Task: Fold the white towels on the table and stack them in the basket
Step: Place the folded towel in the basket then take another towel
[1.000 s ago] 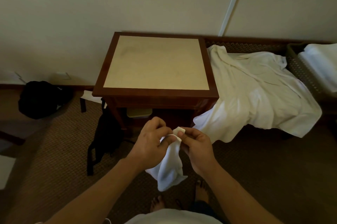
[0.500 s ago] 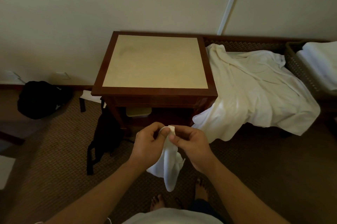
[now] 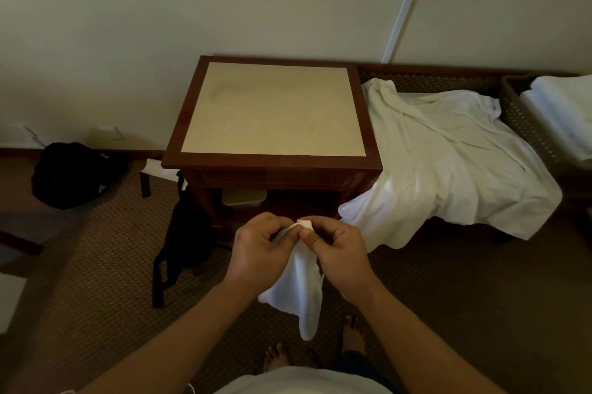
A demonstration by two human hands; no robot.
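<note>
Two grips, left hand [image 3: 259, 252] and right hand [image 3: 336, 249], pinching the top edge of one small white towel [image 3: 301, 291], hanging limp near the body. Beyond, bare wooden surface [image 3: 272, 111]; to the right, loose white cloth [image 3: 448, 163]; far right, basket [image 3: 525, 124] holding folded towels. Risk: pinched corner slipping, edges mismatched, crooked fold.

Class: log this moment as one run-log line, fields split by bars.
left hand: pinches small white towel | right hand: pinches same edge | towel: hanging before table | basket: holds folded towels
</note>
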